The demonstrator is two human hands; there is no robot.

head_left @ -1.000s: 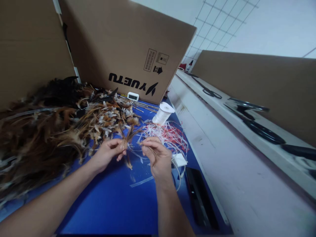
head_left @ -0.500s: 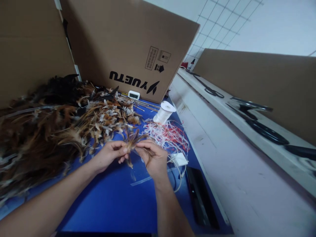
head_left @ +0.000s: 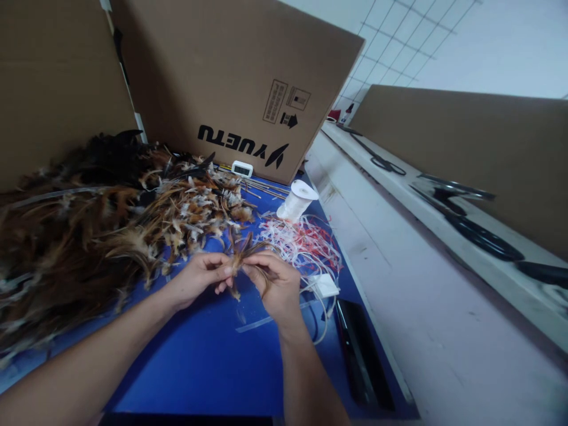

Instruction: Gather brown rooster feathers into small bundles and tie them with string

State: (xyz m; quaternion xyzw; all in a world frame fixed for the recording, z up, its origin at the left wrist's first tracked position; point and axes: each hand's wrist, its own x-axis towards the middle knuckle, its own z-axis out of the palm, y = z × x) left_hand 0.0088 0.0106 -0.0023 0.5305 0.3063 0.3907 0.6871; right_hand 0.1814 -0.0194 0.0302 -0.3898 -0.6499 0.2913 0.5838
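Between my two hands is a small bunch of brown feathers, its tips fanned out upward and to the right. My left hand pinches the bunch from the left with thumb and fingers. From the right, my right hand is closed on the same bunch, with some strands hanging below its fingers. Both hands are just above the blue table. A large heap of brown, black and white feathers lies to the left of my hands.
Right of my hands are tangled white and red strips, a white spool and a white adapter with cable. A black object lies near the right edge. Cardboard stands behind; scissors rest on the ledge.
My hands stay almost in place on the feather bunch, with only slight finger movement. The view has shifted very slightly.
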